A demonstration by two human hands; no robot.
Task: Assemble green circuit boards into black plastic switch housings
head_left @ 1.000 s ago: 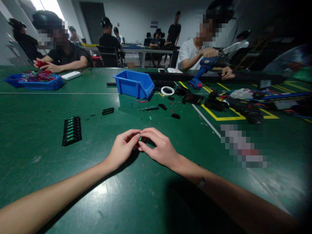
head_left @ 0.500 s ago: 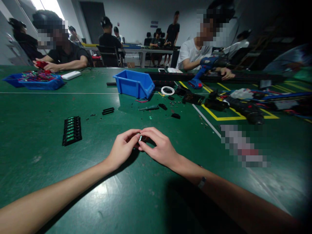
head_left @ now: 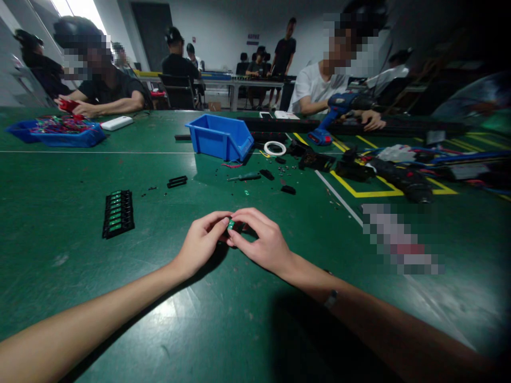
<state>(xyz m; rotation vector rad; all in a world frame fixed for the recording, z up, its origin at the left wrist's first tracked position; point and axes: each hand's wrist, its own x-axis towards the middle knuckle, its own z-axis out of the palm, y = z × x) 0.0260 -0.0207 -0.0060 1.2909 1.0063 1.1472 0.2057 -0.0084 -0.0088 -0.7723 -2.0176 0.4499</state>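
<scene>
My left hand (head_left: 203, 238) and my right hand (head_left: 263, 238) meet over the green tabletop, thumbs and fingers closed in a pinch. Between the fingertips is a small green circuit board (head_left: 231, 225) with light spots on it. Fingers cover its edges, and I cannot make out whether a dark part sits behind it. Off to the left lies a black frame (head_left: 118, 214) holding a row of similar green pieces. A pair of thin black strips (head_left: 176, 182) rests beyond my left hand.
An open blue bin (head_left: 217, 139) stands ahead, with a screwdriver (head_left: 243, 177) and a white ring (head_left: 274, 148) near it. Black parts and a power drill (head_left: 403, 178) lie to the right. Co-workers sit across the table, one behind a blue cordless drill (head_left: 333, 114).
The small circuit board has turned between my fingertips, so more of its green face shows. My hands have stayed nearly in place.
</scene>
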